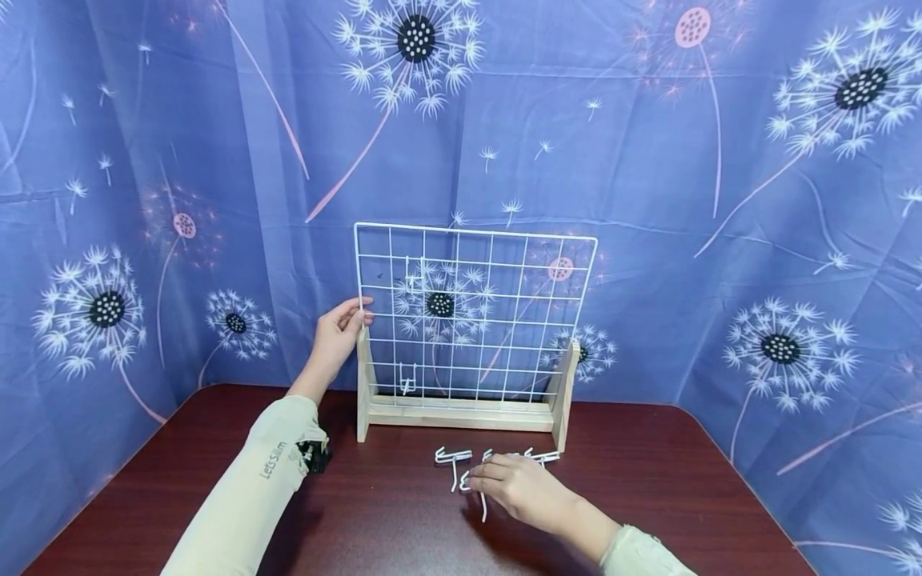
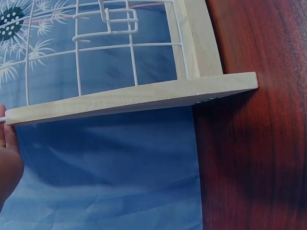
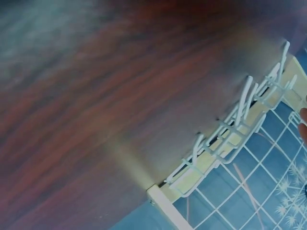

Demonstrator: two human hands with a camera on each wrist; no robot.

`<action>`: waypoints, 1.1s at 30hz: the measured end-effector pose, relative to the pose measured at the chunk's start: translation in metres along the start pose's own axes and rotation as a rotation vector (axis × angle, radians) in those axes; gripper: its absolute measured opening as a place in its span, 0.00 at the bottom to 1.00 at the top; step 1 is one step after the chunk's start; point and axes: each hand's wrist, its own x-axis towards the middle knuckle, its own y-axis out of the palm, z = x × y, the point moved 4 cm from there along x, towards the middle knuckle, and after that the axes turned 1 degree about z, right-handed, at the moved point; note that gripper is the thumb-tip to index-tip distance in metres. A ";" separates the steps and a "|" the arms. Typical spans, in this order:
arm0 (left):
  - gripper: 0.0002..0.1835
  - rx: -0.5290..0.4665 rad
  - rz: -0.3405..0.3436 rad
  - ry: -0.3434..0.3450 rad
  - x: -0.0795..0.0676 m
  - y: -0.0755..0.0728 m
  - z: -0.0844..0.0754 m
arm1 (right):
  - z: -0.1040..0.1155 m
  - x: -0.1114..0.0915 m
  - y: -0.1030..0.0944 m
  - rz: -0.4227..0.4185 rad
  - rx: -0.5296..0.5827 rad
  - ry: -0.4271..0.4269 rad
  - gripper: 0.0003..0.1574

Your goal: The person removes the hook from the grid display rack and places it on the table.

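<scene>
My left hand [image 1: 337,336] grips the left edge of a white wire grid panel [image 1: 520,296], just above the wooden stand's post [image 1: 363,376]. In the left wrist view, part of that hand [image 2: 8,165] shows by the post's tip. Over the table in front of the stand, my right hand [image 1: 522,490] pinches a white wire hook [image 1: 483,508], largely covered by the fingers. To its left lies another wire hook [image 1: 454,458], and a further wire hook [image 1: 543,456] lies to the right. Two hooks hang on the panel's left side, an upper hook [image 1: 412,274] and a lower hook [image 1: 408,378].
The stand's wooden base [image 1: 461,414] rests on a dark red-brown table [image 1: 389,504]. Behind the table hangs a blue curtain [image 1: 634,176] with dandelion prints. Across the right wrist view, several wire hooks [image 3: 240,120] show in a row along the stand.
</scene>
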 end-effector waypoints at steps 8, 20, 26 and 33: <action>0.15 0.002 0.006 -0.011 -0.001 0.000 0.000 | -0.007 0.016 -0.003 -0.053 0.085 0.079 0.14; 0.15 0.002 0.003 0.001 0.000 0.000 0.000 | -0.019 0.039 -0.001 -0.067 0.097 0.149 0.18; 0.15 0.004 0.008 -0.007 -0.002 -0.001 -0.001 | -0.028 0.049 -0.002 -0.130 0.142 0.219 0.20; 0.15 -0.006 0.006 -0.006 -0.001 0.000 -0.001 | -0.034 0.067 -0.006 -0.210 0.154 0.318 0.17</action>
